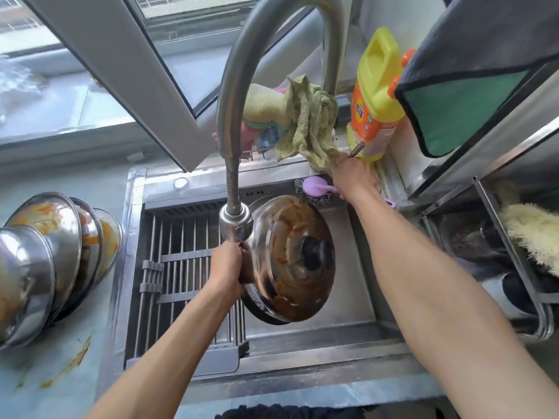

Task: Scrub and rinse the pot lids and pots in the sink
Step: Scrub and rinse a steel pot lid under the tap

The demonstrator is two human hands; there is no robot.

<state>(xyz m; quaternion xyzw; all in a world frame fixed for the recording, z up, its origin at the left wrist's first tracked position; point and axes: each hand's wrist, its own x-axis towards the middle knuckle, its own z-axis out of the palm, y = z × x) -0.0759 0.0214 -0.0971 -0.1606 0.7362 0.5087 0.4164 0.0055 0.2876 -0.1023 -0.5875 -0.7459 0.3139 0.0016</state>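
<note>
A stainless steel pot lid [290, 261] with a black knob and orange-brown food smears is tilted on edge over the sink [341, 316]. My left hand [227, 264] grips its left rim, just below the faucet's spray head [236, 222]. No water is visible coming from the spout. My right hand [354, 176] is at the sink's back right corner, its fingers curled around the metal faucet lever [357, 149], whose tip sticks out above the hand. A purple-handled steel wool scrubber [314, 190] lies on the sink's rear ledge, partly under that hand.
Several dirty steel bowls [45, 252] are stacked on the counter at left. A roll-up rack [181, 267] covers the sink's left part. A yellow-orange detergent bottle [375, 101] and cloths [305, 122] sit behind the faucet. A wire shelf [499, 237] stands at right, an open window frame [145, 95] overhead.
</note>
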